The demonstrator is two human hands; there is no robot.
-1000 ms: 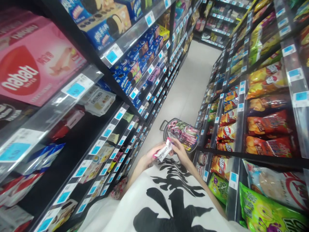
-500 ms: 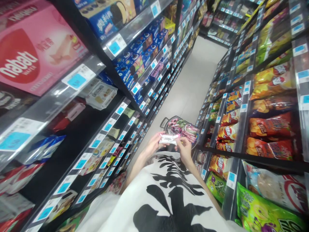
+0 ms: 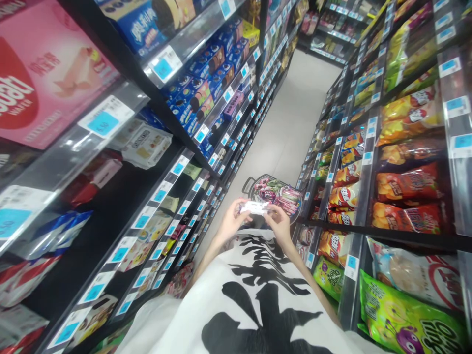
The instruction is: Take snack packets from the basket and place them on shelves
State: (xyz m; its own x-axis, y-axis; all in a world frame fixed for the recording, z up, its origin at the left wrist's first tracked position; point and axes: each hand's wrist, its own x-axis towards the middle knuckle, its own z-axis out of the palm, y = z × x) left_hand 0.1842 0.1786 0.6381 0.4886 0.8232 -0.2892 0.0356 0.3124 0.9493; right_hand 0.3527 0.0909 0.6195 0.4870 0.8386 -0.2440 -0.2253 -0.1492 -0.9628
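Note:
A small white wrapped snack packet (image 3: 255, 208) is held level in front of my body, one end in each hand. My left hand (image 3: 233, 216) pinches its left end, and my right hand (image 3: 279, 221) grips the right end between thumb and fingers. Print on the wrapper is too small to read. Just beyond my hands, lower down, sits a dark-rimmed round container (image 3: 248, 186) with a side handle. Several pink, purple and green packets (image 3: 276, 194) fill it. My hands hide its near side.
Shelves with blue cookie boxes (image 3: 217, 66) and a pink wafer box (image 3: 55, 73) rise on the left. On the right are chip bags (image 3: 405, 182) and a green snack bag (image 3: 409, 314). A pale floor aisle (image 3: 291, 123) runs ahead between them.
The packet has turned so a different face shows, and it sits slightly higher and to the left. My left fingers have shifted along its end. The view has moved slightly.

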